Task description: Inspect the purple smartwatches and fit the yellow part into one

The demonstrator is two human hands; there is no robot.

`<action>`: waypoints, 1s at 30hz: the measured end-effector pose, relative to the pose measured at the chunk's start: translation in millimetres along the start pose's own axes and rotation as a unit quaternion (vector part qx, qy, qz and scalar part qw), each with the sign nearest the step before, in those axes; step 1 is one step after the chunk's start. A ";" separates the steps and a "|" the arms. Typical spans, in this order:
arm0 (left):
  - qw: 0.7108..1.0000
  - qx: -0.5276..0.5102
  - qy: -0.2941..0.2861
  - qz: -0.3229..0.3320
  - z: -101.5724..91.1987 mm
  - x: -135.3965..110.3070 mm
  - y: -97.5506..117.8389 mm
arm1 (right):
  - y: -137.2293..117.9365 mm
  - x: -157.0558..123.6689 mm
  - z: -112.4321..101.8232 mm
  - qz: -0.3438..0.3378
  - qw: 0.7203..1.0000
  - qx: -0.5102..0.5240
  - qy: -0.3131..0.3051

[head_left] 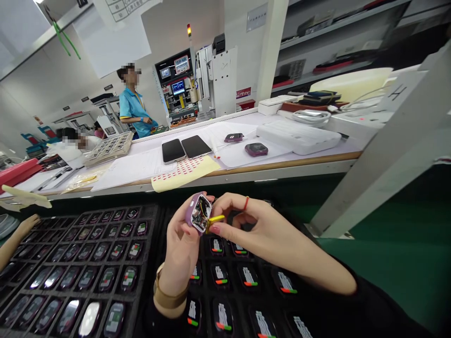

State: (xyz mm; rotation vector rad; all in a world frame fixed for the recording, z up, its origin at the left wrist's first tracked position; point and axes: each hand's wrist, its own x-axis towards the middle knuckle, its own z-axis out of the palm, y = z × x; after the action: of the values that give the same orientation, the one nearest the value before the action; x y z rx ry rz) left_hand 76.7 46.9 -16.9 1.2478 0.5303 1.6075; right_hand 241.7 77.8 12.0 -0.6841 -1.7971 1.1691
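L hand (183, 239) cupped, R hand (246, 223) fingers pinched.

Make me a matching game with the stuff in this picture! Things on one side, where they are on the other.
Things:
1. open purple watch case
2. two dark phones
3. yellow sticker sheet
4. gold bracelet

Places:
A. hanging over the bench's front edge
B. on the left wrist
C. lying side by side on white paper
D. held in the left hand

Pairs: 1-D, 2-C, 3-A, 4-B
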 end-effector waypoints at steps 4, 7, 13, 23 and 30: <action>0.999 0.030 -0.013 0.025 -2.0 -0.1 -1.2 | -7.3 -1.1 -0.9 0.022 0.996 0.090 0.000; 0.998 0.055 -0.025 0.033 -3.9 -0.3 -1.7 | -10.2 -3.2 -2.1 0.038 0.990 0.139 -0.002; 0.996 0.062 -0.050 0.028 -6.1 -1.8 -2.5 | -7.0 -5.3 1.1 -0.029 0.986 0.164 0.002; 0.997 0.062 -0.036 0.026 -0.5 -1.4 -2.5 | -12.7 -5.6 6.2 -0.093 0.988 0.103 0.066; 0.999 0.031 -0.039 0.016 1.4 -0.9 -2.4 | -11.5 -6.1 7.5 -0.095 0.990 0.077 0.073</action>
State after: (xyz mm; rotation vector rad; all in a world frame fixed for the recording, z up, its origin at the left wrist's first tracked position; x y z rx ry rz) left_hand 79.0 46.8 -18.7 1.3652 0.5175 1.5727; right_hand 238.2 64.9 18.8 -0.4846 -1.5932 1.0866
